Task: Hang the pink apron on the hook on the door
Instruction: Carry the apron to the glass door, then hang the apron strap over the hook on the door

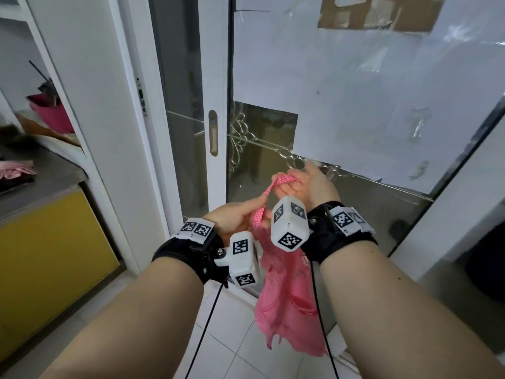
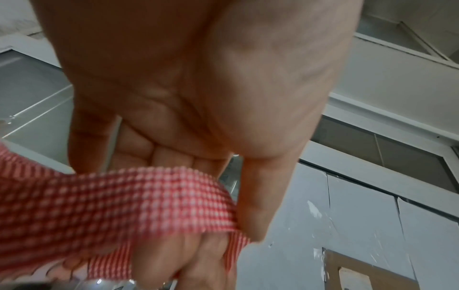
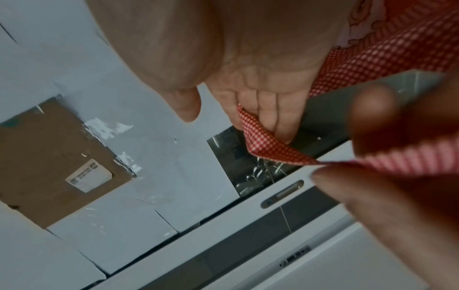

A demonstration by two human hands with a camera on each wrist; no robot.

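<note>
Head view: both hands were up in front of the glass door [image 1: 355, 77], about 12 o'clock from the body. The left hand [image 1: 232, 217] pinched the checked neck strap [image 1: 266, 195] between thumb and fingers; the right hand [image 1: 308, 184] had its fingers curled through the top of the strap loop, just at 1 o'clock of the left. The pink apron [image 1: 287, 305] hung limp below both wrists, toward 6 o'clock, off the floor. The hook itself could not be told for sure; some shiny metal sat just beyond the right hand against the door's ornate rail [image 1: 257, 144]. Left wrist view: the left hand [image 2: 198, 98] had the strap [image 2: 111, 206] nipped under the thumb tip, cloth running off to 9 o'clock. Right wrist view: the right hand [image 3: 248, 78] had fingers bent over a folded edge of the strap [image 3: 268, 145], thumb free, with the left fingertips [image 3: 372, 109] blurred at 3 o'clock gripping the same band. Judgement: the step was opening the loop for hanging. To do it well, spread the hands so the loop stays taut and wide, keep the strap untwisted, carry the loop's top over the hook, let weight settle before releasing.
</note>
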